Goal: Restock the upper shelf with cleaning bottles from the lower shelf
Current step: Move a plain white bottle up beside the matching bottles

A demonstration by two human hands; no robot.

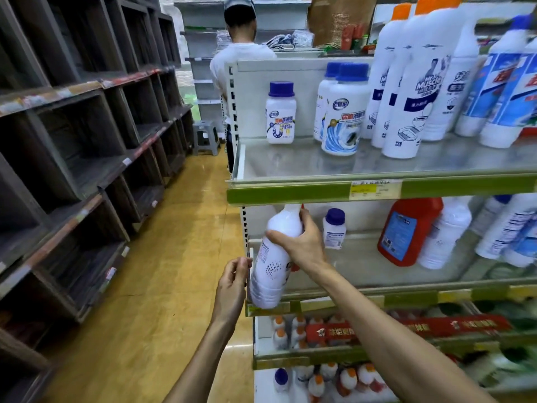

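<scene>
My right hand (pixel 302 242) grips the shoulder of a tall white cleaning bottle (pixel 270 271), which tilts at the left end of the lower shelf (pixel 363 299). Its cap is hidden behind the green rail of the upper shelf (pixel 290 193). My left hand (pixel 234 282) touches the bottle's lower left side with loosely curled fingers. The upper shelf holds small white jars with blue lids (pixel 280 113) and tall white bottles with orange caps (pixel 406 82); its front left glass is bare.
On the lower shelf stand a small blue-lidded jar (pixel 334 228), a red jug (pixel 406 231) and more white bottles (pixel 444 234). Lower shelves hold orange-capped bottles (pixel 290 330). Empty dark shelving (pixel 87 126) lines the aisle's left side. A person (pixel 238 53) and a grey stool (pixel 205 138) are ahead.
</scene>
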